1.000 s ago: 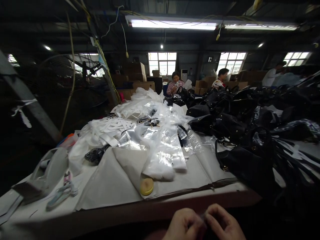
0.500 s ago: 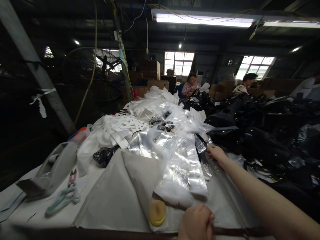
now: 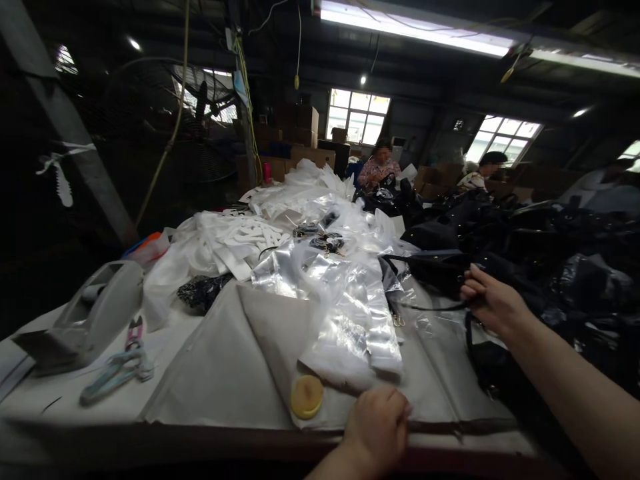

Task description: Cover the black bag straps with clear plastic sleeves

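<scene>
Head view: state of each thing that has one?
Right hand: closed on a black strap
Black strap: drawn nearly straight
Left hand: closed in a fist; anything inside hidden
Clear plastic bags: piled
Black handbags: heaped
Black plastic bag: crumpled
Tape dispenser: upright
Blue-handled tool: lying down; open or shut unclear
Gray sheet: creased
Fluorescent light: lit
Caged fan: running or stopped unclear

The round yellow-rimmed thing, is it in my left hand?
No, the round yellow-rimmed thing lies on the grey sheet, with a gap between it and your left hand.
</scene>
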`<state>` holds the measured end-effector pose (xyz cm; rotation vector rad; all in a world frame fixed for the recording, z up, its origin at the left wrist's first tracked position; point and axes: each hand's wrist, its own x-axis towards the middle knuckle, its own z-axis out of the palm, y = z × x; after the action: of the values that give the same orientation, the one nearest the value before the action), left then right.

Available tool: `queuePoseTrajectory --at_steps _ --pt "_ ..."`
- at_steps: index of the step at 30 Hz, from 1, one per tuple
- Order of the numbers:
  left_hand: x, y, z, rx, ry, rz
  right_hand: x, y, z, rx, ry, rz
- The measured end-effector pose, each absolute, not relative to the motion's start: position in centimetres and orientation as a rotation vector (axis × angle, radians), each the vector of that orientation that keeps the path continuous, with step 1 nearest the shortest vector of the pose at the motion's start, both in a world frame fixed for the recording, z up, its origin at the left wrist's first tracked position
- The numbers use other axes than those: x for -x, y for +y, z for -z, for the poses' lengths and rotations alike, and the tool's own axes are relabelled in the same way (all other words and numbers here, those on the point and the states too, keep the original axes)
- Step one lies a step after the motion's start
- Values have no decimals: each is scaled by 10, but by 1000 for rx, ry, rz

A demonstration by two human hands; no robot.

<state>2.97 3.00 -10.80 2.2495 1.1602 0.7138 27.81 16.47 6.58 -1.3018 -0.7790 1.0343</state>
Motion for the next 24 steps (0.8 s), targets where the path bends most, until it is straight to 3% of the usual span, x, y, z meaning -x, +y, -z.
queuePoseTrajectory --at_steps 6,10,14,24 --pt "-29 29 89 -2101 1120 -866 -283 14 -105 1070 -628 -1254" --pt "-38 16 70 -1692 881 -950 -283 -70 -81 1109 -600 -1275" --pt "-54 -8 59 -1336 692 -802 -283 -124 -58 1055 -538 -1245" --pt "-76 -65 43 -1166 382 -474 -262 -225 -15 1113 -363 -1246"
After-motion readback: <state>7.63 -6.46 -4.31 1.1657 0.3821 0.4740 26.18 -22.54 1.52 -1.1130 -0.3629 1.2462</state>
